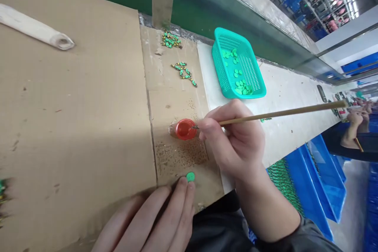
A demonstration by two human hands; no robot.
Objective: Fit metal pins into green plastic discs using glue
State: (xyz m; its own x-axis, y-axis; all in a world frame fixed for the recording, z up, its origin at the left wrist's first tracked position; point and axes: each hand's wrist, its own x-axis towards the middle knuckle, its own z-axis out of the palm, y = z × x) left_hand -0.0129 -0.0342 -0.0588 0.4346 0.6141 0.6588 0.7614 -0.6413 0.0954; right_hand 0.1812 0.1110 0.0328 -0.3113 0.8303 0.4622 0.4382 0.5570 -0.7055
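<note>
My right hand (233, 138) is closed in a pen grip around a thin wooden-handled brush (283, 114). The narrow dark tip of the brush reaches over the rim of a small red cup (185, 129) with reddish liquid inside. Lower down, my left hand (159, 220) rests on the cardboard, and its fingertips hold a small green disc (190, 176) at its edge. My left thumb is hidden. Tiny brown grains (180, 155) lie scattered between the cup and the disc.
A turquoise basket (217, 63) holding several green discs stands beyond my right hand. Two clusters of small green-and-gold pieces (171, 40) (185, 73) lie on the cardboard. A white roll (32, 25) is at the left. Blue bins (307, 181) stand at the right, near another person's arm (351, 130).
</note>
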